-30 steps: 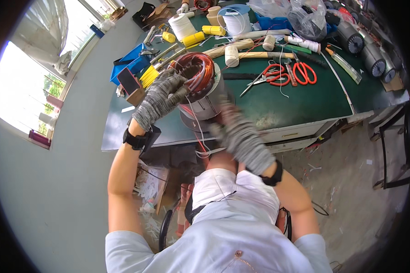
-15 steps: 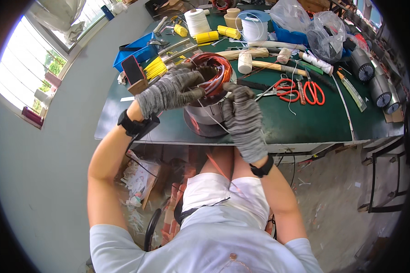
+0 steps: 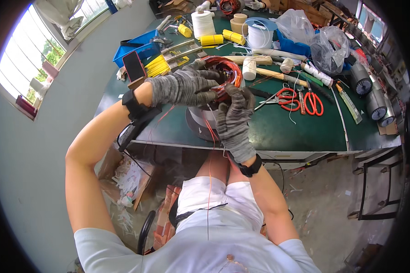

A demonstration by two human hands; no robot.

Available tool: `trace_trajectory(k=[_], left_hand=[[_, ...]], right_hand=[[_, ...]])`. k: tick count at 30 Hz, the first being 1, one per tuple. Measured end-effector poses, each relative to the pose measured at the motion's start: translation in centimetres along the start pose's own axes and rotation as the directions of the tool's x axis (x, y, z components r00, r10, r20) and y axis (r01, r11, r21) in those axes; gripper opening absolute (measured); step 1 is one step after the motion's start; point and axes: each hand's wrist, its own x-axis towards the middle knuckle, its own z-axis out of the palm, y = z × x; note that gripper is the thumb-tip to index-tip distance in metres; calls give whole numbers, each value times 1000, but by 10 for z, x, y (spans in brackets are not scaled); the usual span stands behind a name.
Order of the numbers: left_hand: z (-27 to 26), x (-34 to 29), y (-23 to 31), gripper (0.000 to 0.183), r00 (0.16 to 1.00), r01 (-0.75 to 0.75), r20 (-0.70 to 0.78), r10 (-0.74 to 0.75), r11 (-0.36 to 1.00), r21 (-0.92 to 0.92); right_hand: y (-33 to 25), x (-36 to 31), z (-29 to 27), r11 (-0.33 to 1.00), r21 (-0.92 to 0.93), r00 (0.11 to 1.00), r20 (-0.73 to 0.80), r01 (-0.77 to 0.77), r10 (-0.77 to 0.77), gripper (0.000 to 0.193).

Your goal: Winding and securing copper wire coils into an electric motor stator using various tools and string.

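Observation:
A motor stator [image 3: 197, 123] stands upright near the table's front edge, its ring of red-brown copper winding [image 3: 234, 69] bulging from the top. Both my hands wear grey knitted gloves. Across the near left side of the winding lies my left hand [image 3: 183, 86], fingers bent over the wires. My right hand [image 3: 236, 122] grips the winding's near right edge, fingertips on top and thumb lower down. Thin red lead wires [image 3: 210, 129] hang from between my hands, past the table edge towards my lap. The gloves hide the near part of the winding.
Red-handled scissors [image 3: 313, 103], a wooden-handled hammer [image 3: 278, 75] and a yellow cutter knife [image 3: 349, 102] lie to the right. Behind are yellow strip bundles [image 3: 233, 37], a white thread cone [image 3: 202, 24] and a blue tray [image 3: 136, 48]. Another person's gloved hand [image 3: 256, 5] shows at the far edge.
My right hand has moved in from beside the stator onto the winding's near edge. My left hand has slid right over the winding. Red lead wires now hang down in front.

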Motion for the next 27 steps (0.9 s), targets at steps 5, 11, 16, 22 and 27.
trace_trajectory(k=[5, 11, 16, 22, 27], left_hand=[[15, -18, 22, 82, 842, 419, -462, -279, 877, 234], [28, -19, 40, 89, 657, 316, -735, -165, 946, 70], [49, -18, 28, 46, 737, -136, -620, -269, 840, -526], [51, -14, 35, 23, 685, -183, -689, -238, 859, -478], [54, -13, 27, 22, 680, -236, -707, -195, 854, -464]], right_hand=[[-5, 54, -26, 975, 157, 987, -46, 158, -152, 25], [5, 82, -37, 657, 504, 783, 581, -561, 222, 25], [44, 6, -74, 823, 129, 798, 366, -553, 479, 21], [16, -11, -53, 353, 553, 650, 559, -755, 515, 31], [15, 5, -81, -257, 612, 561, 789, -748, 248, 32]])
